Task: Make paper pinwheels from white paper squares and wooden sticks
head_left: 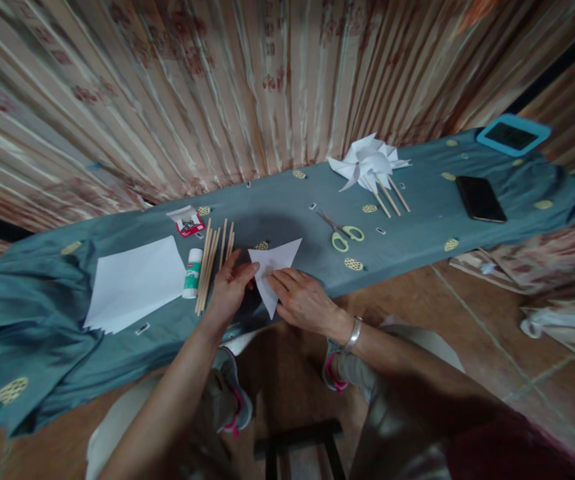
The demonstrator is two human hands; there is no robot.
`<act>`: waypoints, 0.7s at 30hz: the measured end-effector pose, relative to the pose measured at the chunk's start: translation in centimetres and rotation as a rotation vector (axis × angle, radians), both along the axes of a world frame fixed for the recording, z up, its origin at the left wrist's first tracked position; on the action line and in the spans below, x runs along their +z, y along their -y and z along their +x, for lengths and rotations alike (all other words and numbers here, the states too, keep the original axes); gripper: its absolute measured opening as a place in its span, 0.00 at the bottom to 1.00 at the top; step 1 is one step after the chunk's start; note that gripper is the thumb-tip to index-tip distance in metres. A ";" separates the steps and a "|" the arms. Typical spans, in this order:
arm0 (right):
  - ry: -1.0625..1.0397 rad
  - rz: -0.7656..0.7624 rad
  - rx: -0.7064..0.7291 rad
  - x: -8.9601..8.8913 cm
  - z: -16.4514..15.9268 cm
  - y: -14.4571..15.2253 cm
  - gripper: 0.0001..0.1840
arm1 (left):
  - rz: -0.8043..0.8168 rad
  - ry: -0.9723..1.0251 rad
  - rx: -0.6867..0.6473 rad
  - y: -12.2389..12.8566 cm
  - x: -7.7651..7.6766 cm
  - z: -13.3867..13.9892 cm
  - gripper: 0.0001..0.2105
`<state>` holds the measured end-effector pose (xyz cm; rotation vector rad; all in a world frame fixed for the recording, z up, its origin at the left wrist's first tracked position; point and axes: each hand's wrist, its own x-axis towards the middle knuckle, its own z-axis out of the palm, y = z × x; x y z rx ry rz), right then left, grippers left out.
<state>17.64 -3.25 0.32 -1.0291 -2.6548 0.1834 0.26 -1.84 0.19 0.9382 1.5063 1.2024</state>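
One white paper piece [278, 256], pointed corners, at the near edge of the cloth-covered tabletop [277, 200]. Left grip [232, 279] pinches its left side; right grip [303, 301] lies over its lower right, closure cannot be told. Flanking: wooden sticks [206, 273], left; green-handled scissors [338, 229], right

Plenty on this blue-green pineapple-print cloth [277, 203]: white paper sheets [137, 283], green-and-white glue stick [192, 273], pale wooden sticks [208, 270], green-handled scissors [340, 230], white paper pinwheels [367, 162], black rectangular phone [481, 199]
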 end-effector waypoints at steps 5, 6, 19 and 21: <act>-0.101 0.004 0.045 1.0 0.5 0.1 0.16 | -0.064 0.322 -0.036 0.0 0.8 0.5 0.25; -0.144 -0.006 0.052 1.2 0.6 0.1 0.16 | -0.098 0.424 -0.066 0.0 1.0 0.6 0.23; -0.949 -0.766 -0.206 0.9 1.0 -2.2 0.13 | -0.149 0.701 -0.171 1.0 2.3 1.3 0.20; -1.024 -0.801 -0.217 0.7 0.9 -2.6 0.14 | -0.144 0.715 -0.169 1.1 2.4 1.2 0.20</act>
